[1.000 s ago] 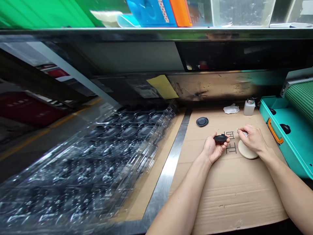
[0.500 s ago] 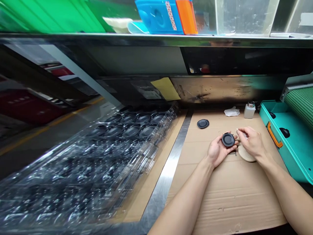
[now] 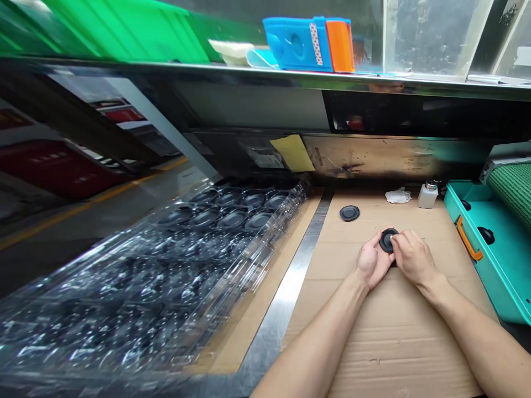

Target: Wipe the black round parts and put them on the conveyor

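Note:
My left hand (image 3: 370,261) is palm up, its fingers closed round a round black plastic cap (image 3: 387,241) with a raised rim. My right hand (image 3: 415,258) is bent over the cap with its fingers pinched together, the tips touching the cap's face. A tiny pale bit shows at those fingertips, too small to name. Farther back on the cardboard lies a second round black cap (image 3: 349,213), flat and apart from both hands.
Clear plastic trays (image 3: 178,265) of black round parts fill the left. A white pump bottle (image 3: 427,195) and crumpled white tissue (image 3: 398,195) stand behind my hands. At right is a teal bin (image 3: 510,260) with an orange handle, beside a green conveyor belt (image 3: 512,179). A shelf (image 3: 249,73) crosses above.
My right hand has moved left onto the cap in my left hand. A beige disc seen under the right hand no longer shows. The view has shifted slightly.

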Available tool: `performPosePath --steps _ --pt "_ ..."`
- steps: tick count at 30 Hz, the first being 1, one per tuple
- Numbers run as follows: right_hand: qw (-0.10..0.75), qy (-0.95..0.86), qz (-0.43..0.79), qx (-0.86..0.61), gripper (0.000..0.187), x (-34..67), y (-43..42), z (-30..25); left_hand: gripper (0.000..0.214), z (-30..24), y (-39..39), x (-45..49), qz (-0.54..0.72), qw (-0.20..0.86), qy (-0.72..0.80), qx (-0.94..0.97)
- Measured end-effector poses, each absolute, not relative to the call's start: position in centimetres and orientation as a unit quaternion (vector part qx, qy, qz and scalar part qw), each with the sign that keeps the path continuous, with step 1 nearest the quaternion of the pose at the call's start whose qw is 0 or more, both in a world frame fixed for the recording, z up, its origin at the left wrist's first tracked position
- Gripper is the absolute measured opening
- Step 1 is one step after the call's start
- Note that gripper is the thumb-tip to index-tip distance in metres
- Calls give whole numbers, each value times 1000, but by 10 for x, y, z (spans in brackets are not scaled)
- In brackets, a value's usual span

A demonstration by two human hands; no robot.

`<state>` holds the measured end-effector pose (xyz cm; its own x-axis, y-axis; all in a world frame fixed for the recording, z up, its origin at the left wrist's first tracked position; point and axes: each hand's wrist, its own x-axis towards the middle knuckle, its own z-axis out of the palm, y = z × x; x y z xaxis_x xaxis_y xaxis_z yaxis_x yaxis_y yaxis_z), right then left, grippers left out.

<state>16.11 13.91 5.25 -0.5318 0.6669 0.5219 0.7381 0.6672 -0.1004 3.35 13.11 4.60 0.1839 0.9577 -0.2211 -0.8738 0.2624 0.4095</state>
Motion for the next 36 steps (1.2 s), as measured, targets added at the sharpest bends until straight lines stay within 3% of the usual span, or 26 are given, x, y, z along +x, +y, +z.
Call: performPosePath --steps 4,13,20,22,27,31,36 --pt "218 -882 -90 -407 25 166 143 52 34 48 134 30 604 756 238 87" --pt "204 -783 -105 -578 28 214 168 72 40 61 132 15 599 750 270 79" --pt "46 -852 73 -516 33 212 145 89 34 59 135 2 621 734 267 69" --pt "85 -864 91 -488 28 209 146 86 32 57 136 3 623 728 276 76" --pt "289 -832 93 -465 35 181 141 69 28 54 131 23 614 734 276 94" --pt "282 -868 62 -404 32 162 134 56 27 52 129 29 592 755 259 109" --pt "248 -840 -20 -483 30 177 151 45 25 52 132 14 619 704 312 156"
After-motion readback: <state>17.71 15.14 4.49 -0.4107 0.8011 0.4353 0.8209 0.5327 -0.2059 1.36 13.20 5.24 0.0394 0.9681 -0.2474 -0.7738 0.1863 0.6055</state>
